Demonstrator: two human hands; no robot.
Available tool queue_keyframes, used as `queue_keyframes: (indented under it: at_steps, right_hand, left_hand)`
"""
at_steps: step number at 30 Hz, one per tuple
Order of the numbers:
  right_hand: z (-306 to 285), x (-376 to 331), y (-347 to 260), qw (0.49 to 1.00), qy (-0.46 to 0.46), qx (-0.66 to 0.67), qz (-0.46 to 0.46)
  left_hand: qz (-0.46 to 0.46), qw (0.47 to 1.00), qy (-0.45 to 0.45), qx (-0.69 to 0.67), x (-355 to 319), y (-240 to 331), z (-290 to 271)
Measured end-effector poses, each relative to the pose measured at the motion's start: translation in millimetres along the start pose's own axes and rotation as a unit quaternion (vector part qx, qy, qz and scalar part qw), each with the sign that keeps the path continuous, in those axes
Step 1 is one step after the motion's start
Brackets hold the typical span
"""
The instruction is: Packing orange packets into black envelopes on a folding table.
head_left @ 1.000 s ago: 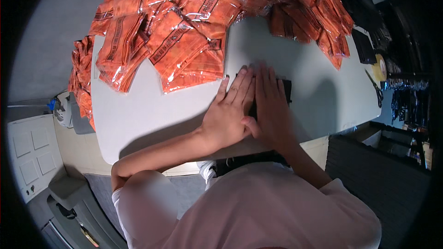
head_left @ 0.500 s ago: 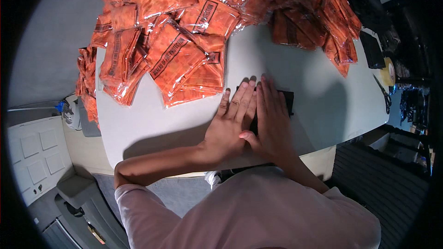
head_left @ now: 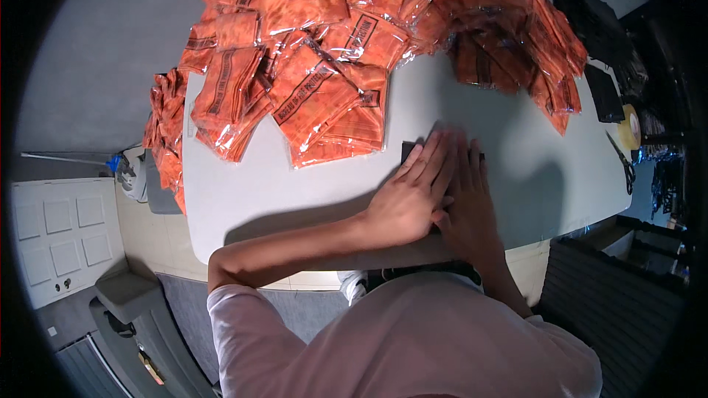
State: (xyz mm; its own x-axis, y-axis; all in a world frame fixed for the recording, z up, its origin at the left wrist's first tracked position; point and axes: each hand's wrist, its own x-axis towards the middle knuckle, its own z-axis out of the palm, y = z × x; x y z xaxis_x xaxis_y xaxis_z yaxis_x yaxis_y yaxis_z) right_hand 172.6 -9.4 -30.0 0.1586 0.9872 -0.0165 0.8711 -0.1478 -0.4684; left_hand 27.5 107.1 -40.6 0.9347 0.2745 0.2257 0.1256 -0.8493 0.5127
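Both hands lie flat, side by side, on a dark, flat folded piece [head_left: 408,150] near the front of the white table. My left hand [head_left: 404,200] has its fingers stretched out and slanting toward the far right, palm down. Close against it, my right hand [head_left: 470,210] is also laid out with straight fingers, slightly smeared by motion at the tips. Only small dark corners of the piece show past the fingers, so its kind cannot be made out. Neither hand grips anything.
Orange patterned cloth packs in clear plastic [head_left: 317,99] are heaped along the table's far side. At the right edge are a roll of tape [head_left: 629,129], black-handled scissors [head_left: 628,173] and dark flat packs [head_left: 603,93]. The white table [head_left: 243,191] curves toward my body.
The view has shifted, so the scene sits farther right. My hands have come closer together, covering more of the dark piece; the gap between them has narrowed.
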Motion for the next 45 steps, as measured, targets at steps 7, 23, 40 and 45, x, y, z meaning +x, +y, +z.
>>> queue_keyframes:
  at_steps: [7,23,40,45]
  right_hand:
    - [6.9,-1.9,0.7,0.997,-0.007,-0.067,0.033]
    - [-1.1,-5.5,0.4,0.998,0.006,-0.058,0.013]
    - [-2.1,-41.2,18.8,0.983,0.167,-0.022,0.068]
    - [-4.5,-34.1,32.3,0.973,0.219,0.062,0.039]
  left_hand:
    - [-0.023,0.999,-0.028,-0.022,-0.5,-5.6,8.1]
    - [-0.002,0.999,-0.046,-0.004,0.1,-7.2,0.5]
    - [-0.008,0.996,0.074,0.056,19.0,-10.7,-17.8]
    - [-0.092,0.992,0.044,-0.075,28.2,-5.0,-41.2]
